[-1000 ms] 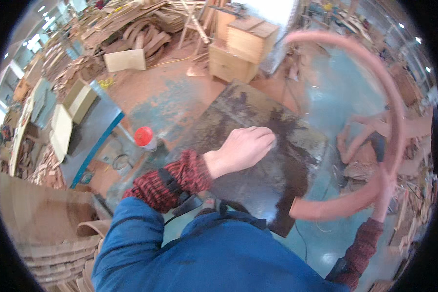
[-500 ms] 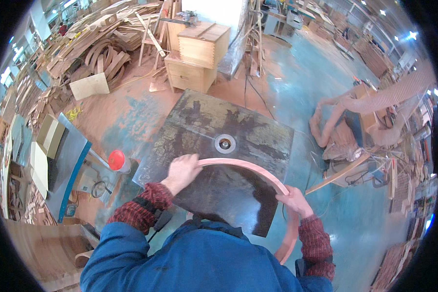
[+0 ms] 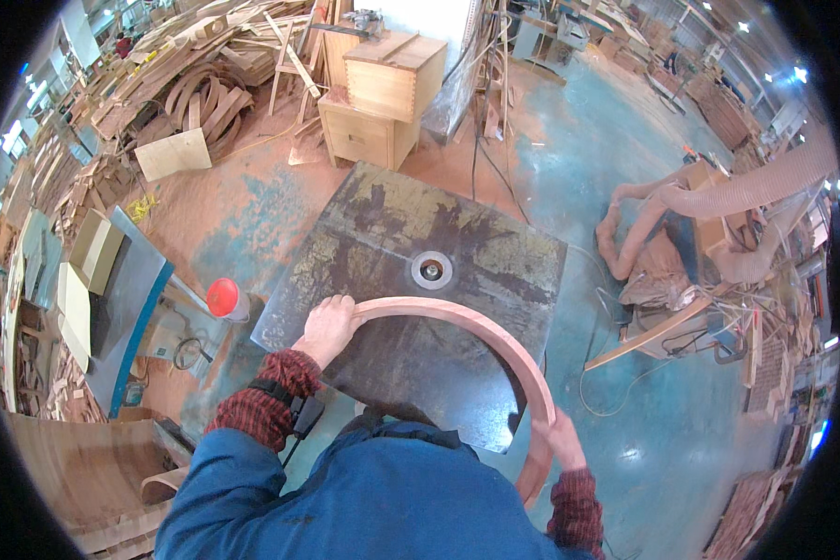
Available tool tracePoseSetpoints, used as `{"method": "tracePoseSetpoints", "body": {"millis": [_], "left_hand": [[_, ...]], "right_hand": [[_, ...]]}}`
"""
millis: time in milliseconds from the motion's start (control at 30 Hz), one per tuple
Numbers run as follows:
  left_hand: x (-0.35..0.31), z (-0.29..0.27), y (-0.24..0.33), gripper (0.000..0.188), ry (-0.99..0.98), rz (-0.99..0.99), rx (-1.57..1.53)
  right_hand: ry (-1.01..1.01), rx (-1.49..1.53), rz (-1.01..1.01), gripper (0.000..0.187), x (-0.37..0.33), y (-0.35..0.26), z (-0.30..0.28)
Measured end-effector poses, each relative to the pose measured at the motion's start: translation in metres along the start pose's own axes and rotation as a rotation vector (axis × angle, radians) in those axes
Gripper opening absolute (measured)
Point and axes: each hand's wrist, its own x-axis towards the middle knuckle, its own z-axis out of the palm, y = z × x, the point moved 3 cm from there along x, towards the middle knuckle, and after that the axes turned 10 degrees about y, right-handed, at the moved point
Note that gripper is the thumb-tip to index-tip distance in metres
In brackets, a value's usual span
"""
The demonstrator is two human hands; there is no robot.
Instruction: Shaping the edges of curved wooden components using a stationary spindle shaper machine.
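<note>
Workshop table point(image 3: 383, 233): hands (closed) on arc point(image 3: 476, 322)

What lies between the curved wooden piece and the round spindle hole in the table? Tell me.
Nothing: in the head view only bare dark tabletop separates the curved wooden piece from the spindle hole. The left hand and right hand grip the piece's ends.

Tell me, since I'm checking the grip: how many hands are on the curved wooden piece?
2. The left hand grips one end of the curved wooden piece on the dark metal table; the right hand holds it past the table's near right edge.
</note>
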Motion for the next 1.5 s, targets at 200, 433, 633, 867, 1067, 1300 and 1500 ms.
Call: {"method": "tracePoseSetpoints", "body": {"millis": [200,433,633,867,1067,1300,1500], "left_hand": [[0.026,0.019,0.047,0.033,-0.011,0.144,-0.031],[0.072,0.077,0.158,0.019,-0.021,0.340,-0.010],[0.108,0.102,0.220,0.018,0.175,0.510,-0.084],[0.138,0.117,0.228,0.018,0.228,0.549,-0.049],[0.165,0.125,0.224,0.015,0.215,0.542,-0.047],[0.185,0.130,0.221,0.015,0.106,0.495,-0.081],[0.188,0.129,0.222,0.013,0.102,0.448,-0.077]], "right_hand": [[0.171,0.519,0.331,0.054,-0.096,0.074,-0.002],[0.441,0.781,0.395,0.057,-0.162,0.117,-0.007],[0.558,0.872,0.409,0.060,-0.184,0.111,0.003],[0.586,0.813,0.482,0.059,-0.172,0.101,0.008],[0.535,1.036,0.583,0.075,-0.148,0.137,0.004],[0.561,0.994,0.596,0.070,-0.124,0.105,0.001],[0.532,1.030,0.636,0.069,-0.117,0.131,0.000]]}}
